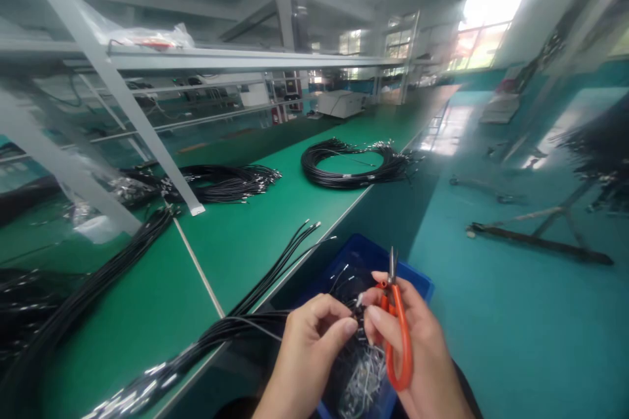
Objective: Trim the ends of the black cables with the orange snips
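Note:
Orange-handled scissors (pixel 403 347) are in my right hand (pixel 415 327), their short metal blades pointing up and away from me. The thumb and forefinger of that hand also come together beside a small white piece (pixel 360 300). My left hand (pixel 314 340) is pinched on what looks like the end of a black cable, mostly hidden by the fingertips. Both hands are close together above a blue bin (pixel 417 278), where clear and white plastic scraps (pixel 366 376) lie. A bundle of black cables (pixel 246 321) runs from the bench edge to behind my left hand.
The green bench (pixel 236 236) carries a coiled cable bundle (pixel 314 177) and more black cables (pixel 221 183) at left. A white shelf upright (pixel 142 118) stands on it. A wheeled rack base (pixel 540 239) is on the floor at right.

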`<state>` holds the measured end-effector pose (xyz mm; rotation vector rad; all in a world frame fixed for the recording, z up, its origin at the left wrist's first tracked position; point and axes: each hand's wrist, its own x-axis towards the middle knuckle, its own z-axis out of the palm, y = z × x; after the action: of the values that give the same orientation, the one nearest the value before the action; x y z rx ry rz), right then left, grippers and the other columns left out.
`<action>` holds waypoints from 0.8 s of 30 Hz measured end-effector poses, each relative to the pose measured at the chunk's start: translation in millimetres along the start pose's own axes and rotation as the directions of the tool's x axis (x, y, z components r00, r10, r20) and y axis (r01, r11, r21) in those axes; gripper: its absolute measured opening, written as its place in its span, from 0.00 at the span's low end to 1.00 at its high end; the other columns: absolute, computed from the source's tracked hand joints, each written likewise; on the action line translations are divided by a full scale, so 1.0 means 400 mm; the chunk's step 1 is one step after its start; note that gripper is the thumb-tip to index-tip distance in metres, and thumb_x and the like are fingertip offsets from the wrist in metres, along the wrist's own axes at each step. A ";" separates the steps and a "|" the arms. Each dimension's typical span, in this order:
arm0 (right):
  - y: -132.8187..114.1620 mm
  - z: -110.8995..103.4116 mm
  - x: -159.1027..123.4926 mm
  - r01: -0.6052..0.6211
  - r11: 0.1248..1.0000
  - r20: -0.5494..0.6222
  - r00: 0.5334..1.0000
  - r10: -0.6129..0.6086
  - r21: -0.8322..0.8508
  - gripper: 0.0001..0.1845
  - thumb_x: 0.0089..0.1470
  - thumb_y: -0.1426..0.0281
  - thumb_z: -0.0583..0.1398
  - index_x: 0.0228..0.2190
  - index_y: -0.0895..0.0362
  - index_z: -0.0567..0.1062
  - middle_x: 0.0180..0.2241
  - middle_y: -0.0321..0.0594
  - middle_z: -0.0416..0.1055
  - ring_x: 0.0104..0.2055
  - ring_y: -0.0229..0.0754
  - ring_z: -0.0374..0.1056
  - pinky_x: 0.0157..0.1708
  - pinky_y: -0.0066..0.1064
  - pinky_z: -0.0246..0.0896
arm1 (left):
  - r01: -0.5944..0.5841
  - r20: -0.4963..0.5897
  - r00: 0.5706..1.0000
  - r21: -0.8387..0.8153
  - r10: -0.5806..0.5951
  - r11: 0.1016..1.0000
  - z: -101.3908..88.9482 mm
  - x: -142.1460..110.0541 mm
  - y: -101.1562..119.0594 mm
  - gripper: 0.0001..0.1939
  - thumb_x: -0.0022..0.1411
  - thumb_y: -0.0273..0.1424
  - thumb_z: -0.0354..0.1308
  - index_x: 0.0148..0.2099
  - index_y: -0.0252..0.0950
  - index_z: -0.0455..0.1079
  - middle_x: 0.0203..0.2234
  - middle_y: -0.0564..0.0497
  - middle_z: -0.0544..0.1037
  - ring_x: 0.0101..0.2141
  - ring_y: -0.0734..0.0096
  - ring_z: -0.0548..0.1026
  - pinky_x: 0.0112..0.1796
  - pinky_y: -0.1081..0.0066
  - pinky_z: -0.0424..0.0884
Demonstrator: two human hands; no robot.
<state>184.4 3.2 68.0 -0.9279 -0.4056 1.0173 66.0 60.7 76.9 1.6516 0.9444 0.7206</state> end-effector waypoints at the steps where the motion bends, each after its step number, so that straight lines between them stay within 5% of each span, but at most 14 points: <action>1: -0.001 0.003 0.000 0.006 1.000 0.003 1.000 -0.006 0.006 0.22 0.43 0.70 0.67 0.41 0.53 0.68 0.29 0.35 0.72 0.22 0.32 0.63 0.23 0.24 0.60 | 0.007 0.014 1.000 -0.012 -0.007 1.000 0.001 0.000 -0.004 0.08 0.55 0.32 0.58 0.26 0.34 0.69 0.21 0.53 0.70 0.25 0.73 0.65 0.27 0.74 0.60; 11: 0.001 0.015 0.005 -0.031 0.999 0.030 0.999 0.032 -0.031 0.18 0.47 0.73 0.65 0.40 0.52 0.67 0.28 0.31 0.70 0.24 0.33 0.65 0.26 0.26 0.62 | 0.050 0.059 0.997 -0.090 -0.044 0.995 0.000 -0.006 -0.015 0.08 0.55 0.33 0.59 0.28 0.33 0.71 0.25 0.49 0.76 0.29 0.67 0.71 0.32 0.72 0.63; 16: 0.004 0.013 0.005 -0.069 0.997 0.012 0.998 0.069 -0.020 0.18 0.46 0.74 0.64 0.39 0.53 0.67 0.25 0.30 0.69 0.22 0.33 0.65 0.25 0.26 0.61 | 0.072 0.079 0.995 -0.176 -0.059 0.982 0.001 -0.010 -0.029 0.10 0.55 0.34 0.60 0.26 0.33 0.69 0.22 0.51 0.74 0.26 0.72 0.67 0.28 0.75 0.61; 24: 0.021 0.028 -0.009 -0.252 0.949 0.038 0.968 0.250 0.188 0.14 0.48 0.73 0.62 0.38 0.55 0.68 0.25 0.33 0.68 0.25 0.36 0.64 0.24 0.26 0.59 | 0.031 0.092 0.996 -0.268 -0.007 0.963 0.001 -0.021 -0.012 0.09 0.60 0.36 0.54 0.33 0.36 0.63 0.24 0.55 0.69 0.22 0.78 0.64 0.24 0.78 0.61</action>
<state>170.4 7.1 68.0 -0.8115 -0.1976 1.2726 60.9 53.8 72.1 1.4211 0.7604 0.7215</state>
